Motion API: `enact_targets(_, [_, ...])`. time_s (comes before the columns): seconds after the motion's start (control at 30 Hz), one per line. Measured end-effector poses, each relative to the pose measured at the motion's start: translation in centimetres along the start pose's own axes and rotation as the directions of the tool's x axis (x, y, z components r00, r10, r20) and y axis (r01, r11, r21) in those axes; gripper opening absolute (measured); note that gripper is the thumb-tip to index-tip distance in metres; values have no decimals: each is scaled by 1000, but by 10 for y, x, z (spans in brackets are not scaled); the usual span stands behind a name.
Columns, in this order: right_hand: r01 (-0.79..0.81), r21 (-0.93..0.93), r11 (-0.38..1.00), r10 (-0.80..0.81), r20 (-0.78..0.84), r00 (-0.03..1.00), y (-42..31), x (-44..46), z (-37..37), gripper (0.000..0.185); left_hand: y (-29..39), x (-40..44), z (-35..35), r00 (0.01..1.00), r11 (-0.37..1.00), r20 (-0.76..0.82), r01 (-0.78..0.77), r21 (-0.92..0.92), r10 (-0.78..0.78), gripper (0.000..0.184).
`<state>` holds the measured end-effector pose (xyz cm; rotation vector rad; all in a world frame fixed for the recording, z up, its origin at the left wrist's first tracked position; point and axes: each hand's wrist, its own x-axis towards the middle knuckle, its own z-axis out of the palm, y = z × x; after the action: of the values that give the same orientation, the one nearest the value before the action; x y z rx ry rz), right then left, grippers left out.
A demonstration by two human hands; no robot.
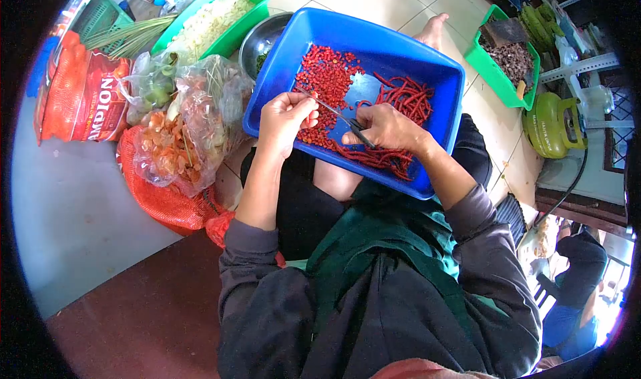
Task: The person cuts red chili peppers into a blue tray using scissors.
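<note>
A blue basin [274, 79] rests over my lap, tilted in view. Small cut pieces of red chili [327, 69] cover its left part, and whole long red chilies [407, 99] lie in its right part and along the near side. Over the cut pieces, my left hand [282, 117] is closed in a pinch on a red chili, mostly hidden by the fingers. My right hand [388, 127] grips a pair of scissors [337, 115] by dark handles, its blades pointing at the left fingertips.
At left are an orange net sack [83, 95], clear bags with onion skins [167, 145] and a red net bag [157, 195]. Behind stand a metal bowl [249, 45] and a green tray [257, 12] of chopped pale food. A green tub [497, 75] and gas cylinder [551, 125] stand right.
</note>
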<state>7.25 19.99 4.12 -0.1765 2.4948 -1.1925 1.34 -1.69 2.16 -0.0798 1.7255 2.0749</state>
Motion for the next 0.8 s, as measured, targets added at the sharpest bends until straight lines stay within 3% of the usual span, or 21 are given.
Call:
enact_targets(0.23, [-8, -6, 1000, 8, -13, 1000, 15, 0, -1, 59, 3, -3, 1, 1000, 999, -26, -1, -54, -1, 11])
enact_targets(0.43, [-49, -30, 998, 52, 93, 994, 4, -1, 1, 67, 2, -2, 1, 1000, 998, 8, -22, -58, 23, 13])
enact_targets(0.8, [23, -1, 1000, -23, -46, 999, 14, 0, 1, 55, 2, -3, 0, 998, 999, 54, -32, 13, 31, 12])
